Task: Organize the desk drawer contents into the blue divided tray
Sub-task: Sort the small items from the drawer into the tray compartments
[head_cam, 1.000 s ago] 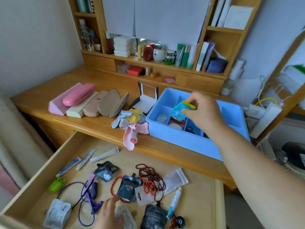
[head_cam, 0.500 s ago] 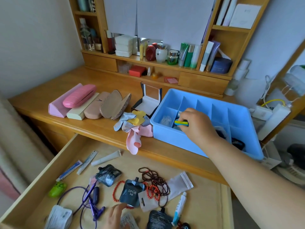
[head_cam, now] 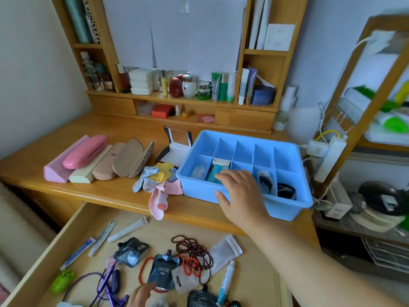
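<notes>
**A:** Where are the hands?

**B:** My right hand (head_cam: 240, 193) is over the front wall of the tray (head_cam: 285, 208), fingers spread and relaxed, holding nothing. The thumb lies against the outside of that wall, near its middle. My left hand (head_cam: 141, 294) is down at the drawer's (head_cam: 252, 282) front edge; only a few fingers show, and one fingertip touches the bottom of the dark DPOR pouch (head_cam: 163, 270). It isn't clasping anything I can see.

**A:** And the tray?

**B:** It sits on the desk (head_cam: 106, 191) at the right end, close to the front edge, above the open drawer. Two rows of compartments. In the front row, a clear packet (head_cam: 198, 171) fills the leftmost one and a teal packet (head_cam: 215, 175) stands in the next, just left of my fingers. Right of my hand a bagged dark item (head_cam: 266, 181) leans in one compartment and another dark item (head_cam: 286, 190) lies in the rightmost. The back row looks bare.

**A:** The drawer?

**B:** Beads (head_cam: 192, 253) tangled mid-drawer, red ones touching the pouch. A second pouch (head_cam: 131, 251) lies left of them, tubes (head_cam: 128, 229) toward the back-left, a purple cord (head_cam: 106, 284) and a green clip (head_cam: 63, 280) at front-left, a small tube (head_cam: 226, 282) at front-right.

**A:** On the desk otherwise?

**B:** Cloths (head_cam: 159, 185) piled against the tray's left wall, and glasses cases (head_cam: 99, 160) in a row toward the left end.
</notes>
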The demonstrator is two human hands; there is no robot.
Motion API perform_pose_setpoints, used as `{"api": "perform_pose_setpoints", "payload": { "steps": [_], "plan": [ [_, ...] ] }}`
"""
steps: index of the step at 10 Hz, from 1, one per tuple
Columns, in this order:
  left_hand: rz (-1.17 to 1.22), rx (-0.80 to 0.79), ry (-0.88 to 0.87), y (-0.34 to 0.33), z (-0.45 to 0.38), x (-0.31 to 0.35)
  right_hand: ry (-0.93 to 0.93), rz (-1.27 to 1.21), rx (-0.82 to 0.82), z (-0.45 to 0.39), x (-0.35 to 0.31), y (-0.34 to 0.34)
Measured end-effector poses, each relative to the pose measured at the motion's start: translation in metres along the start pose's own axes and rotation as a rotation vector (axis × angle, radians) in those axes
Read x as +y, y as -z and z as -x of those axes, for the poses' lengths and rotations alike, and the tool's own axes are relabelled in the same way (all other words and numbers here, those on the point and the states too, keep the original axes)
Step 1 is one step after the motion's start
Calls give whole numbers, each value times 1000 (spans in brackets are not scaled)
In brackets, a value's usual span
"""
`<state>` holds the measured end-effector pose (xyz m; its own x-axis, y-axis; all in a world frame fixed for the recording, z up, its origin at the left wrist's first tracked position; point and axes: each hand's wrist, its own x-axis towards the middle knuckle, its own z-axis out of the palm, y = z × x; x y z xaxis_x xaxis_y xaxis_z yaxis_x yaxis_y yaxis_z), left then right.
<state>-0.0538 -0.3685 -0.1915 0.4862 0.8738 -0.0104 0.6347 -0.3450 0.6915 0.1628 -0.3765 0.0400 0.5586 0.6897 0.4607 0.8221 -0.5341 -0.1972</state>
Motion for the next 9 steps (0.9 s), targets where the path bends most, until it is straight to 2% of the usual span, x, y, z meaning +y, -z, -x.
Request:
{"api": "perform_pose_setpoints", "payload": {
  "steps": [1,2,3,5,7,8,9],
  "plan": [
    [507,-336,546,108,-101,16,-48,-36,133,25,17,9],
    [276,-326,22,131,-87,5,-140,-7,180,49,45,22],
    [45,-263,-264,137,-70,14,-205,78,153,67,68,34],
    [66,-277,-228,124,-68,13,-241,16,230,81,74,34],
    [-38,-295,-109,145,-64,-8,-231,7,204,73,77,32],
    [-100,-295,-113,154,-62,-18,-247,-2,194,65,76,34],
    [-125,-329,-148,158,-61,-19,-22,54,322,71,57,32]
  ]
}}
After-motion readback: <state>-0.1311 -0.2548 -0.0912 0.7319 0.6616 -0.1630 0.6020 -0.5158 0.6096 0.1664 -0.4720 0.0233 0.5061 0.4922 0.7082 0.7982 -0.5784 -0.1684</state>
